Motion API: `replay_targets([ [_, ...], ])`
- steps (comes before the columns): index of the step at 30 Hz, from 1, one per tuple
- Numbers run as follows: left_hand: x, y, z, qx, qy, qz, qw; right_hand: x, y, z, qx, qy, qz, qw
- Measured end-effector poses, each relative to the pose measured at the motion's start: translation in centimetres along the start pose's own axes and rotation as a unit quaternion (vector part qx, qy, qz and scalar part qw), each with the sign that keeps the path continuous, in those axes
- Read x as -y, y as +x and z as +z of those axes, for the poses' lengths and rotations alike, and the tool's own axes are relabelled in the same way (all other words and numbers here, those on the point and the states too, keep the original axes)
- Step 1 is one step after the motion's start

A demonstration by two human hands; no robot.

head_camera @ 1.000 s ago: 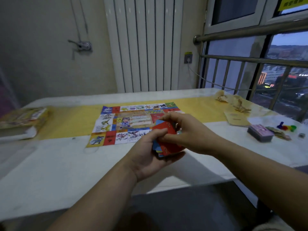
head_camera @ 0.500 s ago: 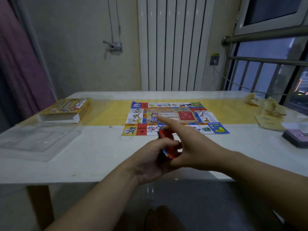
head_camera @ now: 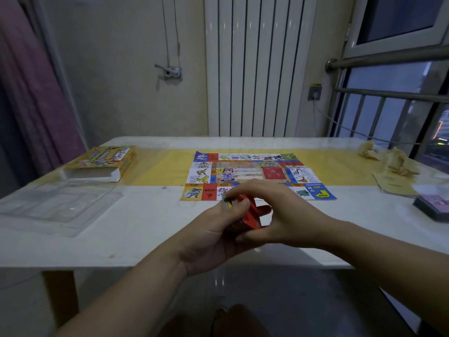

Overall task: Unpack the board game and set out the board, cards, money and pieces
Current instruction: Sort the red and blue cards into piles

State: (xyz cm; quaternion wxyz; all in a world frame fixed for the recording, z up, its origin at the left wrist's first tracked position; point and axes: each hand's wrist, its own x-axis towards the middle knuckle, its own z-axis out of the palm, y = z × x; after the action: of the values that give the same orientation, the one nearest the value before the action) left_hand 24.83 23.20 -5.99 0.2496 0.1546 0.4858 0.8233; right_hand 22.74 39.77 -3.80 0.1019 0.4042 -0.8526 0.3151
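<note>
grip: left hand [head_camera: 213, 237] curls round small stack of red-backed paper cards [head_camera: 250, 215], right hand [head_camera: 286, 215] pinches its top edge | where: over white surface [head_camera: 145, 227], just short of colourful printed paper board [head_camera: 257, 171] | do: square stack, lay beside board

White-topped desk [head_camera: 145, 227] stands against a cream wall, on a wooden leg [head_camera: 60, 295] at the near left; a yellow fabric runner [head_camera: 160, 171] lies across its far half. White ribbed panel radiator [head_camera: 255, 69] mounted upright behind the desk; small metal wall fitting [head_camera: 171, 72] to its left, thin cords [head_camera: 167, 32] hanging to it. Pink curtain [head_camera: 36, 93] at far left. Grey wall socket [head_camera: 315, 92] right of the radiator; metal railing [head_camera: 388, 55] across the window [head_camera: 398, 23]. Crumpled tan paper [head_camera: 388, 159] on the desk's far right corner.
</note>
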Motion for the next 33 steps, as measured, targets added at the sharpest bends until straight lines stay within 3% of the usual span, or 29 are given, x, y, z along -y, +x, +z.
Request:
replay_targets([
  [4,-0.2,0.5,0.0,-0.010,-0.083,-0.015,0.996,-0.5,0.5,0.4,-0.014,-0.098,-0.025,0.995],
  [7,0.3,0.9,-0.3,-0.056,-0.021,0.019,0.998,-0.8,0.5,0.4,0.015,-0.126,-0.016,0.992],
  [10,0.5,0.9,-0.7,-0.088,0.015,0.048,0.995,-1.1,0.6,-0.1,-0.015,0.028,0.154,0.988],
  [13,0.5,1.1,-1.5,-0.124,0.039,0.060,0.990,-2.0,0.8,-0.2,-0.041,0.193,0.286,0.938],
  [16,0.7,1.5,-1.6,-0.145,0.057,0.062,0.986,-2.3,1.0,0.6,-0.027,0.334,0.330,0.883],
  [19,0.9,1.7,-1.4,-0.161,0.067,0.063,0.983,-2.8,1.3,1.0,-0.039,0.376,0.348,0.858],
  [24,0.9,1.8,-1.4,-0.168,0.064,0.042,0.983,-3.5,1.5,0.5,-0.026,0.341,0.357,0.869],
  [30,-0.1,1.5,-2.7,-0.212,0.018,0.035,0.976,-3.9,0.7,-1.0,-0.006,0.170,0.359,0.918],
  [33,-0.4,1.3,-3.3,-0.233,0.017,0.041,0.971,-3.5,0.5,0.3,0.042,0.112,0.338,0.933],
])
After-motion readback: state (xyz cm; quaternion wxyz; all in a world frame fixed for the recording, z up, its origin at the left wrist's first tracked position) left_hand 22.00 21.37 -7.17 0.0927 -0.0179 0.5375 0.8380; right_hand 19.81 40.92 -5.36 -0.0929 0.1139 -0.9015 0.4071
